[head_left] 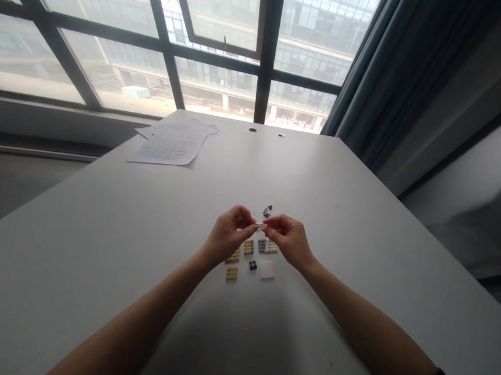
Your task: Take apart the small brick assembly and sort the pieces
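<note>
So the left hand (pixel 230 229) and right hand (pixel 288 239) both have thumb and fingertips pinching a tiny white plastic piece (pixel 261 226), held right between them. Looks like its long axis runs roughly hand to hand; too small to tell which end points where. Just beyond the hands: tiny dark plastic bits (pixel 267 212). Closer in than the fingertips: a tan studded square plate (pixel 231 273), a chunky black block (pixel 252 265) and a smooth white square tile (pixel 267 270).

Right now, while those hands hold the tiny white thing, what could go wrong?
The small white piece might slip, since the left hand and right hand only pinch it. The tiny dark pieces lie just beyond the hands, so a bump could perhaps scatter them.
</note>
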Demonstrator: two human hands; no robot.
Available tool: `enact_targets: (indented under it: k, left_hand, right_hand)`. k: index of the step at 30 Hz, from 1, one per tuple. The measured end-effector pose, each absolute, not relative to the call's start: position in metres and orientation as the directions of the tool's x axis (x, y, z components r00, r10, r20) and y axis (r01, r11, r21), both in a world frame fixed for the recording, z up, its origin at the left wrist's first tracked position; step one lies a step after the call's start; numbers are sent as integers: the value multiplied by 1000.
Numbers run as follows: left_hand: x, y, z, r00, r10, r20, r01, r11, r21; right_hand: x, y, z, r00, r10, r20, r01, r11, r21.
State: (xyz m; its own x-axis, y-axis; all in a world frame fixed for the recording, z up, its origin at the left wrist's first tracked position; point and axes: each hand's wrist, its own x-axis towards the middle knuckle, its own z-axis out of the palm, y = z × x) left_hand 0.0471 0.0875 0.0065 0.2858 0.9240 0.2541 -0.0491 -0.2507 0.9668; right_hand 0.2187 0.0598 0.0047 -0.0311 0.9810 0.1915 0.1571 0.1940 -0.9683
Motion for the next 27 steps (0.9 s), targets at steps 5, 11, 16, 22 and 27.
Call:
enact_targets:
  k: [5, 11, 16, 22, 27]
  left_hand:
    - [47, 88, 9, 278, 936, 216, -78, -202, 976]
    - [48, 87, 9, 297, 933, 202, -57, -194, 979]
    - [47, 87, 9, 287, 932, 221, -14, -227, 974]
    - [42, 90, 9, 190, 935, 300, 212, -337, 917]
    - [41, 91, 8, 186, 934, 306, 257, -347, 902]
  right_hand:
    - [218, 58, 6, -64, 983, 170, 207, 180, -962]
    - [222, 59, 12, -101, 980, 171, 143, 185, -972]
    - [222, 61, 12, -152, 962, 225, 225, 256, -940]
    - [246, 85, -1, -45, 973, 225, 359, 226, -906]
    - [264, 99, -14, -68, 986, 155, 563, 167, -810]
